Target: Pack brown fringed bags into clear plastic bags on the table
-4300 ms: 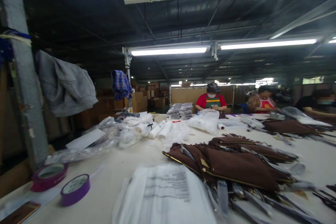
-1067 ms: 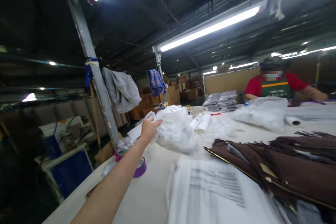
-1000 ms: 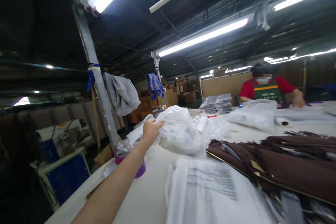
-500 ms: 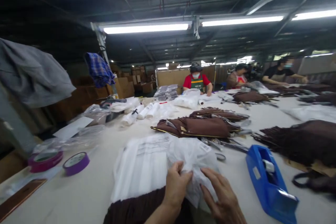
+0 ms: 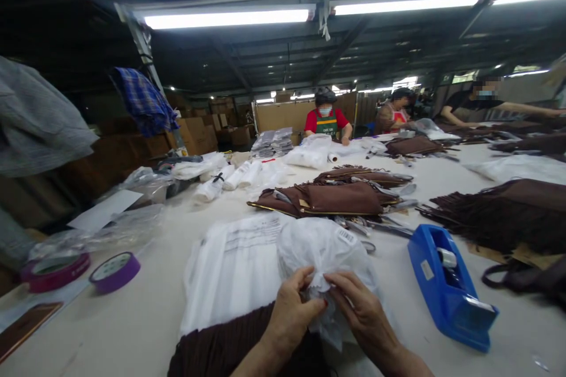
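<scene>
Though its contents are obscured, both hands (image 5: 325,309) pinch the gathered plastic bag (image 5: 329,244).

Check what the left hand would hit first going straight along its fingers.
Probably the white plastic bag, bunched at the fingertips of the left hand; the right hand looks next, though depth is unclear.

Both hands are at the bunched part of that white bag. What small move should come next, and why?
Perhaps ease the left hand and right hand gently apart: both sets of fingertips are on the bag, and its plastic is gathered between them, so spreading might loosen it.
</scene>
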`<state>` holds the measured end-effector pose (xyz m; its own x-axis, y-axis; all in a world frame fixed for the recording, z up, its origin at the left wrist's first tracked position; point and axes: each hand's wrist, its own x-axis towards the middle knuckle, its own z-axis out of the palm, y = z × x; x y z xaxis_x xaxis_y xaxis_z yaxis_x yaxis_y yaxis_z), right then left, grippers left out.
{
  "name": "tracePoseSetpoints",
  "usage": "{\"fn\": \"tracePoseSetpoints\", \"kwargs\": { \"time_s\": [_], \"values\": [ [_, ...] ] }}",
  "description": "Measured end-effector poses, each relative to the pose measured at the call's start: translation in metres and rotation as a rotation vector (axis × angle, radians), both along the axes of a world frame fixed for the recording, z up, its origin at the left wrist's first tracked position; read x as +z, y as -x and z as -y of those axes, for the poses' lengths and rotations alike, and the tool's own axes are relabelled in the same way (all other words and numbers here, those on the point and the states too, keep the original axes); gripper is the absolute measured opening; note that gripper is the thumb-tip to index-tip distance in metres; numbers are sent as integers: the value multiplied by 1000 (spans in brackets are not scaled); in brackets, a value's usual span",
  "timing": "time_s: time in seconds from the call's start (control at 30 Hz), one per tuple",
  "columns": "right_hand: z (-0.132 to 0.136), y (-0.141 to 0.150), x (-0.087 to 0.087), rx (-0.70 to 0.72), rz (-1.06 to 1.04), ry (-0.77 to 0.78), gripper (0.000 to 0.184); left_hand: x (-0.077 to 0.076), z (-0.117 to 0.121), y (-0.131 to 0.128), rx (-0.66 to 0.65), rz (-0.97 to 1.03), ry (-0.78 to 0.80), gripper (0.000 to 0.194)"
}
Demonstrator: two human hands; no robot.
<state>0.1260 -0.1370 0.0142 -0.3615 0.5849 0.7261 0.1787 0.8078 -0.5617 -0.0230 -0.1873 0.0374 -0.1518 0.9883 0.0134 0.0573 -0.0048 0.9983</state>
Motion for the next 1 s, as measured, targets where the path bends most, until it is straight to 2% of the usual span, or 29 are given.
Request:
{"fn": "tracePoseSetpoints", "kwargs": {
  "time_s": [0.13,0.3,0.4,0.5,0.6,0.7,0.77,0.9,1.0],
  "values": [
    [-3,1,2,7,-2,47,12,7,0,0,29,-103,28,46],
    [-1,6,18,-8,58,19,16,15,5,-7,57,-330,-52,25],
    [-2,11,31,-16,113,9,18,18,6,-8,6,-348,-54,22],
    [-3,12,37,-32,76,76,15,22,3,-3,-7,-330,-15,23],
    [-2,7,33,2,60,188,16,25,-1,5,-15,-280,35,21],
    [1,1,26,66,69,220,19,26,-3,12,-52,-302,63,13],
    [2,-1,21,77,69,194,19,28,-3,14,-46,-412,37,10],
    [0,-3,14,55,60,76,18,32,-1,14,12,-697,-112,8],
    [-3,-5,11,61,60,-33,18,31,0,12,-21,-907,-224,11]
  ]
}}
